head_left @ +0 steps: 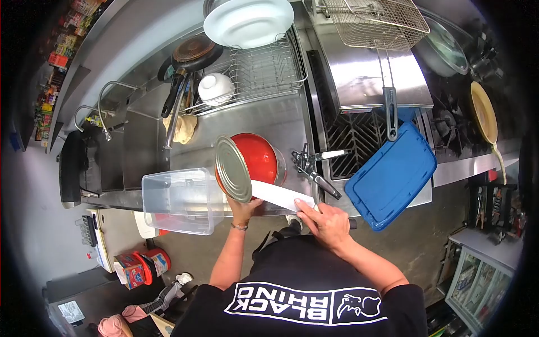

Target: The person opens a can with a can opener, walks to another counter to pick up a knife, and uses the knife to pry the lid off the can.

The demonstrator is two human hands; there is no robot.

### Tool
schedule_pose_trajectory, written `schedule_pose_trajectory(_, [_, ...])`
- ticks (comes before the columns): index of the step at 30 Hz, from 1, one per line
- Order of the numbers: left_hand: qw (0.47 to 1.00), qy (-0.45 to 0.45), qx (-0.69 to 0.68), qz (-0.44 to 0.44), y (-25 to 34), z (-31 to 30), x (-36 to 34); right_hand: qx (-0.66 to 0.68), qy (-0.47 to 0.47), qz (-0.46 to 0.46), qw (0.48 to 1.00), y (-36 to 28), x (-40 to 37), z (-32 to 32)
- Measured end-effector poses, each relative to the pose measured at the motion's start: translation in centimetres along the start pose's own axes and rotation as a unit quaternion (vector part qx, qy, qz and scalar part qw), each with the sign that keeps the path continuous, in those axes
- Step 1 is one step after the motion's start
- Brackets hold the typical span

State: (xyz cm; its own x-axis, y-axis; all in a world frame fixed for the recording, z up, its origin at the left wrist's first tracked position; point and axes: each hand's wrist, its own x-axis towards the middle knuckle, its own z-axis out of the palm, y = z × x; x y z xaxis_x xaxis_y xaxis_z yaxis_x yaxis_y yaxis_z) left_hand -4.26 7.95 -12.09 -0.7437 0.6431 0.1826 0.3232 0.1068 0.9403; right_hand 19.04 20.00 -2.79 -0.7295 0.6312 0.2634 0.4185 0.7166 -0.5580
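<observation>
A large can [261, 154] with a red inside stands on the steel counter, its round metal lid [233, 168] raised upright at the left of the opening. My left hand [243, 209] is at the near side of the can, below the lid, its fingertips partly hidden. In my right hand [327, 223] is a knife with a wide pale blade [281, 194]; the blade's far end reaches the can's near rim beside the lid. A clear plastic container [178, 199] sits just left of the can. A can opener [309, 168] lies to the right.
A blue lid [396, 177] lies at the right near the grill grate [356, 140]. Behind are a dish rack [264, 76], a white bowl [215, 89], pans [193, 53] and a fryer basket [379, 22]. Sinks [140, 149] are at the left. Another person [129, 320] is at lower left.
</observation>
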Motion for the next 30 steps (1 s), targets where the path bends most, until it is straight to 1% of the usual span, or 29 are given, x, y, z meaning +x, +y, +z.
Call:
schedule_pose_trajectory(3, [1.0, 0.009, -0.02, -0.002, -0.5, -0.3, -0.1, 0.004, 0.015, -0.007, 1.0, 0.0, 0.1, 0.0])
schedule_pose_trajectory(5, [0.995, -0.03, 0.086, 0.032, -2.6, -1.1, -0.5, -0.017, 0.01, -0.012, 1.0, -0.2, 0.1, -0.2])
schedule_pose_trajectory(6, [0.995, -0.033, 0.089, 0.031, -6.1, -1.4, -1.3, -0.014, 0.011, -0.009, 1.0, -0.4, -0.2, 0.0])
schedule_pose_trajectory(7, [1.0, 0.005, 0.002, 0.03, -9.9, -1.4, -1.8, 0.004, 0.02, -0.062, 0.998, -0.9, -0.5, 0.3])
schedule_pose_trajectory(8, [0.995, 0.044, -0.085, 0.028, -8.4, -0.8, -1.2, 0.021, 0.029, -0.117, 0.993, -1.9, 0.0, 0.0])
schedule_pose_trajectory(9, [0.964, 0.027, 0.238, 0.111, -6.5, -1.1, -1.6, 0.05, -0.012, -0.149, 0.988, -3.7, -0.2, -0.7])
schedule_pose_trajectory(10, [0.786, -0.022, 0.526, 0.325, -5.3, -1.9, -1.5, 0.073, -0.008, -0.152, 0.986, -5.2, -0.3, -0.3])
schedule_pose_trajectory(11, [0.9, -0.05, 0.383, 0.201, -3.6, -2.0, -1.2, 0.078, -0.018, -0.134, 0.988, -5.5, -0.4, -0.3])
schedule_pose_trajectory(12, [0.971, -0.066, 0.218, 0.067, -2.5, -1.2, -0.9, 0.076, -0.027, -0.122, 0.989, -5.2, 0.1, -0.4])
schedule_pose_trajectory(13, [0.971, -0.084, 0.212, 0.073, -1.8, -1.2, -0.9, 0.074, -0.018, -0.127, 0.989, -5.0, 0.6, -0.7])
schedule_pose_trajectory(14, [0.971, -0.073, 0.218, 0.073, -2.0, -1.0, -0.7, 0.079, -0.02, -0.139, 0.987, -5.1, 1.2, -1.1])
schedule_pose_trajectory(16, [0.993, -0.086, 0.076, 0.025, -1.9, -0.5, -0.2, 0.064, 0.0, -0.133, 0.989, -5.5, 1.9, -1.5])
schedule_pose_trajectory(17, [0.997, -0.052, 0.045, -0.042, -1.7, -0.4, -0.1, 0.076, 0.009, -0.141, 0.987, -5.4, 2.1, -1.2])
schedule_pose_trajectory(18, [0.998, -0.035, 0.042, -0.044, -2.2, -0.4, -0.1, 0.076, 0.002, -0.155, 0.985, -5.3, 2.3, -1.2])
schedule_pose_trajectory(20, [0.997, -0.04, -0.014, -0.061, -3.7, -0.7, 0.1, 0.074, -0.003, -0.154, 0.985, -5.0, 2.7, -1.1])
schedule_pose_trajectory(21, [1.0, -0.025, 0.008, 0.001, -2.3, -0.5, 0.5, 0.078, -0.007, -0.165, 0.983, -4.9, 2.9, -1.2])
schedule_pose_trajectory(22, [0.994, -0.074, 0.086, 0.012, -2.0, -0.9, 0.8, 0.074, -0.012, -0.164, 0.984, -4.7, 2.9, -1.5])
schedule_pose_trajectory(24, [0.997, 0.001, 0.02, 0.078, -1.3, -0.3, 0.8, 0.068, -0.023, -0.171, 0.983, -4.1, 2.9, -2.0])
schedule_pose_trajectory(25, [0.991, 0.017, 0.087, 0.097, 0.2, -0.4, 0.8, 0.065, -0.032, -0.165, 0.984, -3.8, 2.8, -2.4])
schedule_pose_trajectory(26, [0.992, 0.025, 0.083, 0.096, 0.9, -0.1, 0.6, 0.06, -0.039, -0.157, 0.985, -3.3, 2.8, -2.8])
schedule_pose_trajectory(27, [0.989, 0.069, 0.069, 0.11, 1.5, 0.3, 0.2, 0.056, -0.041, -0.162, 0.984, -2.7, 2.7, -3.2])
schedule_pose_trajectory(28, [0.984, 0.112, 0.054, 0.124, 2.0, 0.6, -0.2, 0.065, -0.039, -0.147, 0.986, -2.0, 2.4, -3.5])
schedule_pose_trajectory(30, [0.987, 0.109, 0.054, 0.108, 2.8, 0.0, -0.7, 0.071, -0.036, -0.134, 0.988, -0.4, 2.0, -4.0])
